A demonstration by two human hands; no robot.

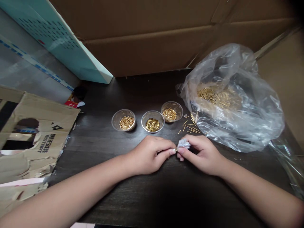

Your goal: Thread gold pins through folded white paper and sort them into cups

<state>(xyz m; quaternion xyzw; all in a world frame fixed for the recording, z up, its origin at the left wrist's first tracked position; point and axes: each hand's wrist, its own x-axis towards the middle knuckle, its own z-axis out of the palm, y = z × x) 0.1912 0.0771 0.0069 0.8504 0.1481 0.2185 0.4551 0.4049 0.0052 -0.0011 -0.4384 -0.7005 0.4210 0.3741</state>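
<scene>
My left hand (152,153) is closed in a pinch on a small gold-coloured metal pin (176,149), which shows only as a short tip between the two hands. My right hand (201,152) is closed too, its fingertips meeting that pin, with a whitish wrapping (183,143) around the index finger. Just beyond the hands stand three clear round cups: the left cup (116,122) and the right cup (180,111) hold gold pins, while the middle cup (143,124) holds shorter gold pieces. Loose gold pins (193,129) lie scattered near my right hand.
A clear plastic bag (256,117) with many gold pins sits at the right. Brown cardboard (147,38) walls the back of the dark table (99,190). Torn cardboard (47,139) and a light-blue panel (71,47) border the left.
</scene>
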